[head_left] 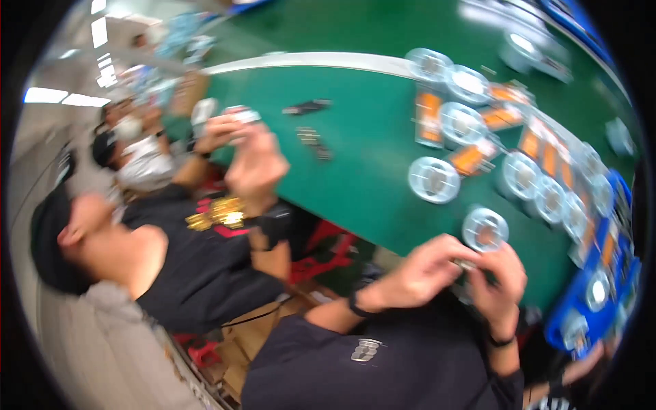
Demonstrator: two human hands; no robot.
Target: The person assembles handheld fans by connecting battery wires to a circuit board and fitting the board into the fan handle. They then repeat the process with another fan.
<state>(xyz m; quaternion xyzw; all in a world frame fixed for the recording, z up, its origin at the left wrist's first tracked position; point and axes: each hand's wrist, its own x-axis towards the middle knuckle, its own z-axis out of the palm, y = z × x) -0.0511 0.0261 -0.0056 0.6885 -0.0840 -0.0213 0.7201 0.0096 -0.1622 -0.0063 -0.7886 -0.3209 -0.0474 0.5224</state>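
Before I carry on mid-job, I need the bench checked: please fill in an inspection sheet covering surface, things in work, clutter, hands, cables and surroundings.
Surface: green table, flat, with a pale strip across it.
Things in work: small metallic piece between the fingertips; too blurred to identify.
Clutter: round pale-blue containers and orange-marked packs grouped to the right; small dark parts farther left.
Hands: left hand and right hand meet at the piece.
Cables: thin dark line, possibly a cord, below the table's edge.
Surroundings: co-worker at left; blue bin at right.
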